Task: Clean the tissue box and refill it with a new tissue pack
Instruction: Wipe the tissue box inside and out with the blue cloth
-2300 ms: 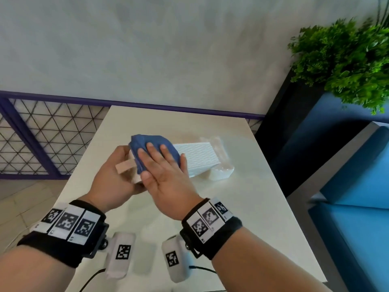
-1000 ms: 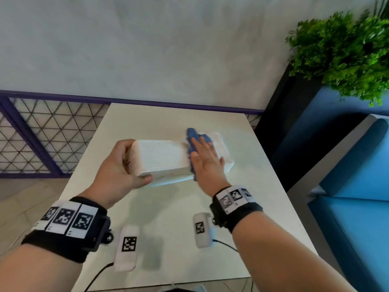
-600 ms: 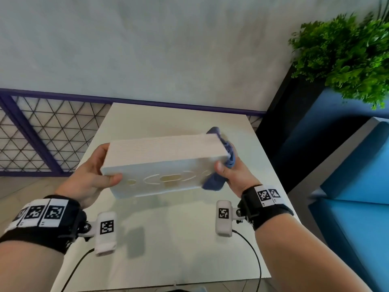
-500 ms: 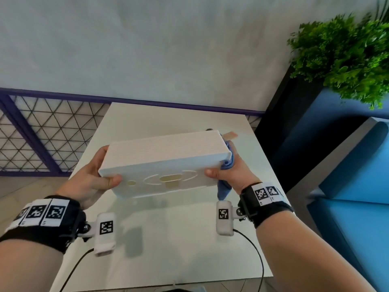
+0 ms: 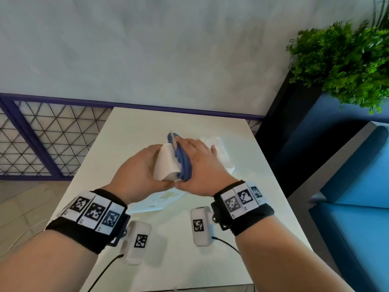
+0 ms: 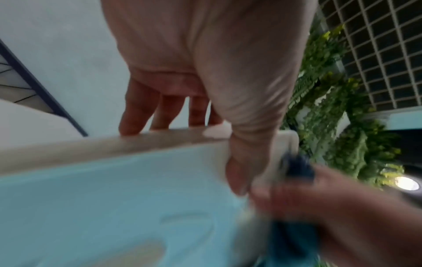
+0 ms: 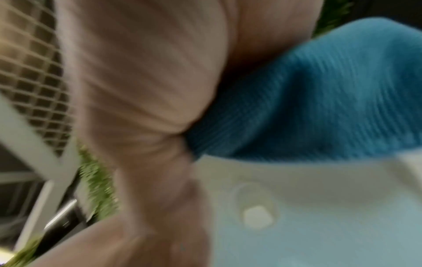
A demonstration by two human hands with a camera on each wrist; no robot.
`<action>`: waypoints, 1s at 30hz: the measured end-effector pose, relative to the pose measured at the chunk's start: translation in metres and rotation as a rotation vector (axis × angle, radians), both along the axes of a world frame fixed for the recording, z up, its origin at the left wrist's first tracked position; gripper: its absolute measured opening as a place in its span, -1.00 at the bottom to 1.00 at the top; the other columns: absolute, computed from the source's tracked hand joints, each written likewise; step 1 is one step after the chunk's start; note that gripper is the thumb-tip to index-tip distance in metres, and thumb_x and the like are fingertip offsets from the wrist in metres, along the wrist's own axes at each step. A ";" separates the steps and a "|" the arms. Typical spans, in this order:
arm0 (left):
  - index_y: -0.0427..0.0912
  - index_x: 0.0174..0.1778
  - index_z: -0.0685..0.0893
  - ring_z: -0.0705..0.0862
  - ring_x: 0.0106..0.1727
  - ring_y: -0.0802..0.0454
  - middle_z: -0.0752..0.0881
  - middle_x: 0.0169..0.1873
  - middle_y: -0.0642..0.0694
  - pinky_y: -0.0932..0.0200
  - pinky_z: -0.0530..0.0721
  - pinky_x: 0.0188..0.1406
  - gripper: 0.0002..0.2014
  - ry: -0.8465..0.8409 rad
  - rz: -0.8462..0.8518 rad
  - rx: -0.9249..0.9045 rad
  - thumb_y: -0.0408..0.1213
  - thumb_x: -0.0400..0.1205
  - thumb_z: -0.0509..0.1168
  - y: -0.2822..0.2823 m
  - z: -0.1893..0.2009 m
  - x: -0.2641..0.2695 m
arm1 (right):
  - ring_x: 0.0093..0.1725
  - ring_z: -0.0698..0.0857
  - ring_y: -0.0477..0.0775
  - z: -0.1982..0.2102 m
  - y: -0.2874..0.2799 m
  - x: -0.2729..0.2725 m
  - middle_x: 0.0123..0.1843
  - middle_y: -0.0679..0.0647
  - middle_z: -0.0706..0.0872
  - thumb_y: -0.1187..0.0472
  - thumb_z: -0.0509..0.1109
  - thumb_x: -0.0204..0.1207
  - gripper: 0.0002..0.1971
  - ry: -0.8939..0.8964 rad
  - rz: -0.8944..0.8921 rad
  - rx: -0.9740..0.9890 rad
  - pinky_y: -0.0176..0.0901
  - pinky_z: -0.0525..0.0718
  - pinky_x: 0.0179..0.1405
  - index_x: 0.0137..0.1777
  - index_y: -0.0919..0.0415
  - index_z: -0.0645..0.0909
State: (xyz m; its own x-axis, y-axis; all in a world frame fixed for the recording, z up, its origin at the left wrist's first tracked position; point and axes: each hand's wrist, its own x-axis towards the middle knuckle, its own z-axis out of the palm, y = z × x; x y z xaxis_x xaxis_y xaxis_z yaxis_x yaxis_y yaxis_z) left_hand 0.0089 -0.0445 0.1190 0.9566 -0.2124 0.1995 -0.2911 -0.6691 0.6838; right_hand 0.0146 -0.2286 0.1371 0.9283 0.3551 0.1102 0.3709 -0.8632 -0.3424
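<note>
My left hand [image 5: 145, 167] grips the white tissue box [image 5: 165, 165] by one end and holds it tilted above the table, fingers behind it and thumb in front. The left wrist view shows the box [image 6: 114, 198] with its oval slot face toward me. My right hand [image 5: 200, 165] lies over the bunched blue cloth [image 5: 184, 163] and holds it against the box's right side. In the right wrist view the cloth [image 7: 319, 99] sits under the palm on the box [image 7: 319, 207]. The new tissue pack [image 5: 220, 150] lies on the table behind my right hand.
The white table [image 5: 130, 131] ends at a grey wall. A purple mesh railing [image 5: 42, 140] stands on the left. A black planter with a green plant [image 5: 345, 60] and a blue seat [image 5: 362, 228] stand on the right. Both wrist views are blurred.
The box was held lengthwise between both hands; now it is turned so one end points up. My right hand with the cloth has moved from the box's right end onto its side.
</note>
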 end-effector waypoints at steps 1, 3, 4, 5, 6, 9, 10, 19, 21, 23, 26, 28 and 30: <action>0.04 0.32 0.50 0.61 0.01 0.08 0.60 0.02 0.17 0.42 0.45 -0.20 -0.30 -0.018 0.006 -0.006 -0.15 0.28 0.63 -0.002 -0.001 -0.002 | 0.68 0.06 0.23 0.001 0.007 -0.007 0.69 0.04 0.13 -0.27 0.47 0.22 0.12 0.026 -0.008 -0.046 0.40 0.01 0.61 0.67 -0.08 -0.13; 0.12 0.22 0.53 0.64 0.00 0.12 0.62 -0.09 0.27 0.35 0.46 -0.25 -0.41 -0.058 0.002 -0.045 -0.26 0.32 0.60 -0.001 -0.003 -0.006 | 0.71 -0.16 0.21 0.001 0.023 -0.020 0.75 0.00 -0.10 -0.40 0.27 0.35 0.02 0.037 0.013 -0.030 0.33 -0.20 0.64 0.68 -0.10 -0.20; 0.26 0.15 0.50 0.65 -0.03 0.28 0.65 -0.13 0.35 0.40 0.47 -0.24 -0.41 -0.061 -0.009 -0.075 -0.29 0.32 0.59 0.000 -0.004 -0.008 | 0.72 -0.20 0.16 0.000 0.026 -0.026 0.75 -0.04 -0.13 -0.41 0.11 0.45 -0.11 0.015 0.026 0.011 0.28 -0.26 0.63 0.68 -0.14 -0.18; 0.37 0.09 0.47 0.63 -0.04 0.41 0.65 -0.12 0.45 0.44 0.50 -0.21 -0.38 -0.057 -0.011 -0.116 -0.29 0.30 0.60 0.001 -0.004 -0.009 | 0.72 -0.20 0.10 -0.003 0.025 -0.028 0.75 -0.09 -0.10 -0.36 -0.05 0.53 -0.25 -0.023 0.028 0.057 0.24 -0.30 0.62 0.68 -0.18 -0.13; 0.41 0.05 0.46 0.61 -0.02 0.49 0.64 -0.07 0.49 0.39 0.55 -0.14 -0.36 -0.047 0.007 -0.164 -0.26 0.27 0.63 0.005 -0.006 -0.009 | 0.73 -0.16 0.03 -0.007 0.019 -0.026 0.75 -0.14 -0.05 -0.28 -0.15 0.60 -0.37 -0.060 0.011 0.108 0.20 -0.30 0.62 0.67 -0.21 -0.07; 0.37 0.20 0.44 0.58 0.13 0.32 0.63 0.12 0.30 0.05 0.67 0.12 -0.23 -0.024 0.099 -0.220 -0.18 0.18 0.69 0.014 -0.015 -0.010 | 0.71 0.05 -0.08 -0.020 -0.007 -0.013 0.71 -0.15 0.16 -0.03 -0.10 0.74 -0.52 -0.010 -0.156 0.315 0.11 -0.22 0.66 0.66 -0.18 0.07; 0.34 0.25 0.43 0.58 0.18 0.24 0.62 0.15 0.27 -0.02 0.68 0.16 -0.19 -0.020 0.108 -0.221 -0.19 0.18 0.69 0.016 -0.017 -0.011 | 0.69 0.14 -0.06 -0.022 -0.011 -0.009 0.70 -0.11 0.22 0.02 -0.08 0.75 -0.52 0.032 -0.205 0.384 0.07 -0.19 0.68 0.67 -0.14 0.10; 0.24 0.01 0.54 0.61 -0.22 0.29 0.63 -0.21 0.26 0.43 0.50 -0.27 -0.60 -0.081 0.117 -0.162 -0.04 0.27 0.46 0.003 -0.008 -0.004 | 0.72 -0.12 -0.02 -0.004 0.057 -0.032 0.74 -0.12 0.05 -0.11 -0.22 0.69 -0.45 -0.108 -0.052 0.217 0.13 -0.30 0.66 0.67 -0.13 0.10; 0.24 0.00 0.49 0.65 -0.17 0.32 0.66 -0.20 0.31 0.45 0.54 -0.26 -0.52 -0.073 0.107 -0.218 -0.24 0.30 0.55 0.005 -0.010 -0.003 | 0.72 -0.04 -0.04 -0.006 0.049 -0.028 0.72 -0.14 0.14 -0.10 -0.15 0.70 -0.50 -0.145 -0.022 0.238 0.04 -0.25 0.64 0.64 -0.17 0.18; 0.20 0.15 0.50 0.63 0.01 0.33 0.66 -0.02 0.31 0.22 0.67 0.00 -0.33 -0.067 0.125 -0.247 -0.28 0.23 0.66 0.011 -0.015 -0.004 | 0.71 0.08 -0.04 -0.012 0.027 -0.015 0.70 -0.12 0.22 -0.04 -0.05 0.72 -0.53 -0.142 -0.110 0.334 -0.02 -0.08 0.67 0.63 -0.15 0.22; 0.15 0.33 0.44 0.58 0.23 0.11 0.60 0.18 0.16 -0.11 0.68 0.17 -0.18 -0.063 0.163 -0.209 -0.20 0.19 0.69 0.015 -0.020 -0.006 | 0.65 0.26 -0.04 -0.013 0.006 0.002 0.67 -0.10 0.28 0.03 0.03 0.74 -0.54 0.030 -0.295 0.565 -0.17 0.17 0.63 0.63 -0.11 0.25; 0.12 0.34 0.44 0.58 0.24 0.08 0.59 0.20 0.13 -0.11 0.68 0.15 -0.17 -0.073 0.166 -0.206 -0.17 0.19 0.69 0.013 -0.020 -0.004 | 0.67 0.20 0.00 -0.010 0.016 0.001 0.69 -0.09 0.24 0.03 0.00 0.74 -0.54 0.006 -0.320 0.469 -0.06 0.12 0.67 0.64 -0.10 0.22; 0.12 0.32 0.47 0.59 0.18 0.08 0.60 0.17 0.11 -0.02 0.68 0.07 -0.21 -0.096 0.152 -0.203 -0.11 0.19 0.66 0.010 -0.019 0.000 | 0.71 0.04 0.01 -0.005 0.036 -0.006 0.71 -0.11 0.16 0.01 -0.03 0.74 -0.53 -0.060 -0.283 0.362 0.11 -0.10 0.69 0.65 -0.10 0.19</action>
State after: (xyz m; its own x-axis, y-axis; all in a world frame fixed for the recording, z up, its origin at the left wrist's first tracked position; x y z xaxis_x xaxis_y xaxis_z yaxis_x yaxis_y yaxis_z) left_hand 0.0086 -0.0349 0.0996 0.9490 -0.0140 0.3149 -0.2679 -0.5621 0.7825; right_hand 0.0088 -0.1929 0.1317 0.9714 0.0176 0.2370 0.1665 -0.7619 -0.6259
